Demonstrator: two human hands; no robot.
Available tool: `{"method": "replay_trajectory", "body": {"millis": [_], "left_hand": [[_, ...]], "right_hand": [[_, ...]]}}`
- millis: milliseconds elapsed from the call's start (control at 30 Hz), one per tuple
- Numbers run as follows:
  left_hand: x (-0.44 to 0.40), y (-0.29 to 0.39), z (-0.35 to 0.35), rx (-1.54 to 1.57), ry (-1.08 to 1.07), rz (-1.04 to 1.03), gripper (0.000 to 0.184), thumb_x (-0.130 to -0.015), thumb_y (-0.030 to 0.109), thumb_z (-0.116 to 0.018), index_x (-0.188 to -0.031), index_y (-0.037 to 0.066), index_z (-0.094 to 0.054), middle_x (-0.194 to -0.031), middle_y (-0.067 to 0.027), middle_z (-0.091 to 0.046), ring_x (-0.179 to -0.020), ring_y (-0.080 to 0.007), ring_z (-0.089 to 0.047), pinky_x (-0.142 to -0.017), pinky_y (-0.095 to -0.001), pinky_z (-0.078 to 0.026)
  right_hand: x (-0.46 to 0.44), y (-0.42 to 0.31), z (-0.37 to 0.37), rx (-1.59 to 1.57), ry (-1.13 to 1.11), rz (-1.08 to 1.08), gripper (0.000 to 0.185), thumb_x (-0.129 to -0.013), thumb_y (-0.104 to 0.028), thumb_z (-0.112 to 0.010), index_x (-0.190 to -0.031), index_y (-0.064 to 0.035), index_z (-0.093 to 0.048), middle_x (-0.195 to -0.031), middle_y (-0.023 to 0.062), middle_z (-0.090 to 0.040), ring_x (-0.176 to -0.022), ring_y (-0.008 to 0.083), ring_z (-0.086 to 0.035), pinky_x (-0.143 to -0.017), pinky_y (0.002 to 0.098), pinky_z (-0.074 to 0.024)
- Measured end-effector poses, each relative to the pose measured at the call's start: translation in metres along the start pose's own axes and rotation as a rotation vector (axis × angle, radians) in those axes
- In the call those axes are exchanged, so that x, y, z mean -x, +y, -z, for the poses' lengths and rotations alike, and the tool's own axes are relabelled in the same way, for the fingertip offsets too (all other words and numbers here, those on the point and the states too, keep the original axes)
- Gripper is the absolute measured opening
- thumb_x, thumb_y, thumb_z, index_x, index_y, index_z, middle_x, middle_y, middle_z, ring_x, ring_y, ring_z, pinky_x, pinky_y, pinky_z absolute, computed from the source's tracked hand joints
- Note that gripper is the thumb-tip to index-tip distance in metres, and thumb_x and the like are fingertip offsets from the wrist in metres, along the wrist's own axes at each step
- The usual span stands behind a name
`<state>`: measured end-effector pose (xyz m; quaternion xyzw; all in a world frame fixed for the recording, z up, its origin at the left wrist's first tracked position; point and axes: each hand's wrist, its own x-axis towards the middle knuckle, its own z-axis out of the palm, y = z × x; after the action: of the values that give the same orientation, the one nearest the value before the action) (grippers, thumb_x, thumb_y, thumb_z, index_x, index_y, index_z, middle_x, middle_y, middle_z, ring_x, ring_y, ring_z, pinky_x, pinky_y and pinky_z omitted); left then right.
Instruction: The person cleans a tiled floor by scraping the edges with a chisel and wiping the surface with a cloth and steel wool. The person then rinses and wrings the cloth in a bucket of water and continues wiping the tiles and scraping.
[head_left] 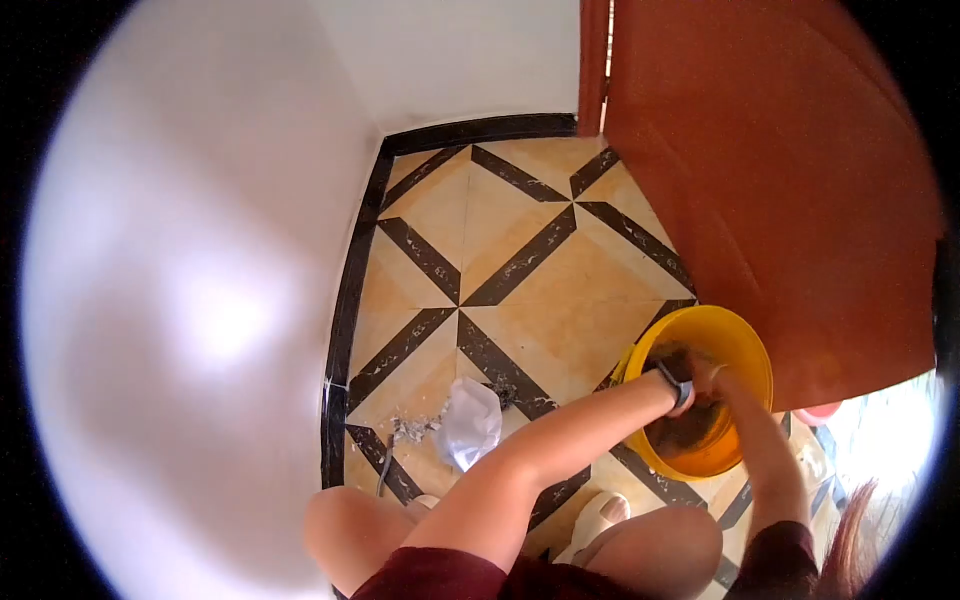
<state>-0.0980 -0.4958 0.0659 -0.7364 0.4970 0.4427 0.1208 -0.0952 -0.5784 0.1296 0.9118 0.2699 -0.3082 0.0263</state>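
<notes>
Yellow bucket (pixel 757 365): stands on the tiled floor (pixel 570 265) at the right, its mouth facing up toward the camera, just beside the red-brown door (pixel 790 200)
Bucket contents: a dark, fuzzy-looking mass (pixel 678 432) lies against the inner wall, too blurred to identify
Left hand (pixel 702 378): reaches inside the bucket, close against the other hand above the dark mass; its fingers are blurred and partly hidden, so I cannot tell whether it grips anything
Right hand (pixel 718 374): also inside the bucket, overlapping the left; whether it is open or closed I cannot tell
Left wrist: wears a dark watch (pixel 676 384)
Floor litter: a crumpled white bag (pixel 470 422) lies well apart from the bucket, with grey scraps (pixel 412 431) on its left and a dark clump (pixel 503 392) on its right
Near the scraps: a thin grey strip (pixel 386 463) lies on the floor
Person: knees bent, dark red sleeves (pixel 440 575), pale sandal (pixel 603 515) between the knees
Left edge: white wall (pixel 250 200) above black skirting (pixel 352 275)
</notes>
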Motion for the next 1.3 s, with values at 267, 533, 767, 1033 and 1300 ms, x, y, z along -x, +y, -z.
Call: {"method": "replay_trajectory", "body": {"millis": [267,533,767,1033,1300], "left_hand": [[0.079,0.045,-0.013,0.317,0.782,0.484,0.042,-0.071,0.016,-0.063,-0.11,0.004,-0.056,-0.12,-0.0197,-0.048,-0.113,-0.0327,-0.043,-0.084,-0.0414,-0.04],[0.134,0.051,0.006,0.843,1.149,-0.396,0.037,-0.076,0.031,-0.061,-0.098,0.001,-0.057,-0.092,-0.0241,-0.06,-0.089,-0.0367,-0.057,-0.076,-0.0448,-0.045],[0.147,0.043,0.008,0.425,1.194,0.476,0.017,-0.076,0.011,-0.051,-0.08,0.002,-0.065,-0.083,-0.017,-0.064,-0.078,-0.0313,-0.062,-0.067,-0.0391,-0.05],[0.007,0.036,-0.025,0.217,0.326,0.012,0.026,-0.067,0.02,-0.064,-0.089,0.005,-0.067,-0.097,-0.0148,-0.063,-0.09,-0.0282,-0.06,-0.077,-0.0382,-0.048],[0.088,0.056,-0.026,0.244,1.07,0.365,0.037,-0.076,0.016,-0.055,-0.108,-0.003,-0.052,-0.096,-0.0193,-0.056,-0.087,-0.0351,-0.056,-0.075,-0.0436,-0.047]], "right_hand": [[-0.004,0.0,-0.045,0.085,-0.092,0.112,0.041,-0.07,-0.014,-0.063,-0.11,-0.0091,-0.055,-0.111,0.0146,-0.056,-0.099,0.0312,-0.054,-0.087,0.0389,-0.0411],[0.161,-0.021,0.064,-0.809,0.727,-0.022,0.024,-0.062,-0.002,-0.063,-0.084,-0.0028,-0.054,-0.079,0.0079,-0.055,-0.076,0.0194,-0.055,-0.071,0.0313,-0.0439],[0.106,-0.002,0.053,-0.53,0.111,-0.131,0.048,-0.068,-0.016,-0.071,-0.111,-0.004,-0.054,-0.102,0.0107,-0.062,-0.096,0.0229,-0.057,-0.088,0.0316,-0.0424],[-0.024,-0.024,-0.044,0.261,-0.14,0.111,0.039,-0.076,-0.012,-0.06,-0.115,-0.0079,-0.053,-0.117,0.015,-0.053,-0.107,0.0268,-0.05,-0.091,0.034,-0.0389],[0.0,0.022,-0.035,-0.239,-0.097,0.194,0.038,-0.072,-0.01,-0.064,-0.109,-0.0072,-0.056,-0.115,0.0131,-0.054,-0.104,0.028,-0.051,-0.089,0.033,-0.0399]]}}
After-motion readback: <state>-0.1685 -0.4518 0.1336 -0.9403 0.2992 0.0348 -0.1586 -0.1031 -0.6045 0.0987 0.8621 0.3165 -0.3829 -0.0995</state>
